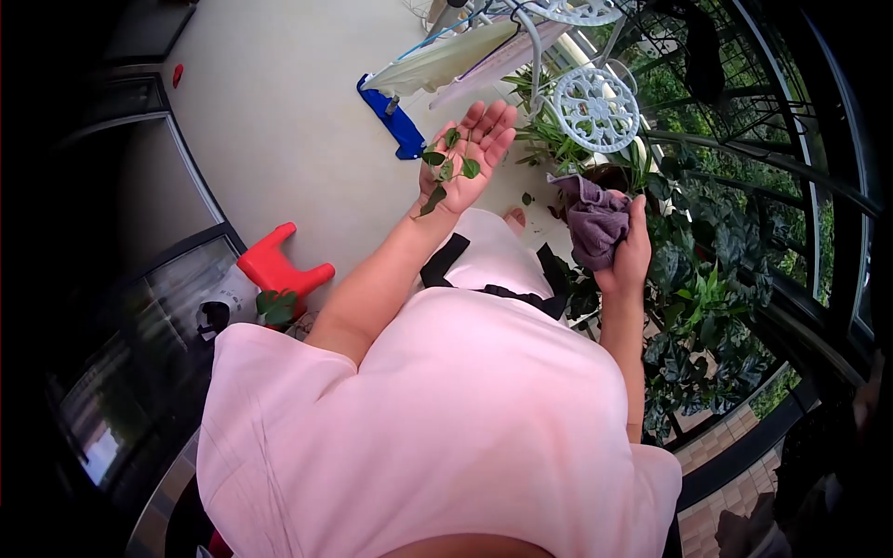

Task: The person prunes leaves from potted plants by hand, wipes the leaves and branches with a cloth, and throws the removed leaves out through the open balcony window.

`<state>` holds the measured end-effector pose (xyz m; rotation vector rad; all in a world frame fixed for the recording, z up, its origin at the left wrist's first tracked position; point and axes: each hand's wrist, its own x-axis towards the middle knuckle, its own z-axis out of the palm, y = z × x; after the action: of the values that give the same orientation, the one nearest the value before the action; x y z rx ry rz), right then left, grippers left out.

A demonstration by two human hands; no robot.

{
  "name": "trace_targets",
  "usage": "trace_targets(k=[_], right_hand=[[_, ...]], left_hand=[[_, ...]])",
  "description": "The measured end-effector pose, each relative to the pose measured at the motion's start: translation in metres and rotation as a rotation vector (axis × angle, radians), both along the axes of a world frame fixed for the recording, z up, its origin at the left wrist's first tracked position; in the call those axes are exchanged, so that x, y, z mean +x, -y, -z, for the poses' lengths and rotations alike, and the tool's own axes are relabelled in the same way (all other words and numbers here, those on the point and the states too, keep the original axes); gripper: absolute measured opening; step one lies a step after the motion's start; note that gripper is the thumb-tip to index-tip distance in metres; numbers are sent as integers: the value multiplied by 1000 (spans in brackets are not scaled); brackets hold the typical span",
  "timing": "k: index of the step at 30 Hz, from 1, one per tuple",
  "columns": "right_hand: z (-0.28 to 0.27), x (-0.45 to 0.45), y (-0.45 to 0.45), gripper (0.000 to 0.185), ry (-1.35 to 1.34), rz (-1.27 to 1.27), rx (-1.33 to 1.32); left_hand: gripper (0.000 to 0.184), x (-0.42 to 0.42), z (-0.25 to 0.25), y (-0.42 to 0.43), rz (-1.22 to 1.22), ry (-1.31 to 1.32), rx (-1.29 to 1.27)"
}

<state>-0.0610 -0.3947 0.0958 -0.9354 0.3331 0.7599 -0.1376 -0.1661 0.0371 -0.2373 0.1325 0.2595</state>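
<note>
Palm up, my left hand (468, 172) carries a small green leafy sprig (446, 170). Its fingers are stretched out and slightly curled, and a few leaves lie across the palm, one hanging past the wrist. My right hand (635, 246) is closed on a crumpled purple-grey cloth (593, 223), with the thumb up along its right side. The cloth is beside the dark-leaved potted plants (693, 325) on the right. Part of the right fingers is hidden behind the cloth.
A red stool (279, 265) stands at the left near a glass door. Ahead are a white metal chair (596, 110), a drying rack with cloths (446, 65) and a blue object (393, 121) on the floor. Black railings (753, 158) run along the right.
</note>
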Motion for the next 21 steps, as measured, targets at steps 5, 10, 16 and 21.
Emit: trace_targets(k=[5, 10, 16, 21], right_hand=[[0, -5, -4, 42, 15, -89, 5], [6, -12, -10, 41, -33, -188, -46], [-3, -29, -29, 41, -23, -223, -45], [-4, -44, -69, 46, -127, -140, 42]], left_hand=[[26, -9, -38, -33, -274, 77, -50], [14, -41, -64, -68, -538, 88, -70], [20, -77, -88, -119, -698, 130, -143], [21, -105, -94, -170, -639, 161, -165]])
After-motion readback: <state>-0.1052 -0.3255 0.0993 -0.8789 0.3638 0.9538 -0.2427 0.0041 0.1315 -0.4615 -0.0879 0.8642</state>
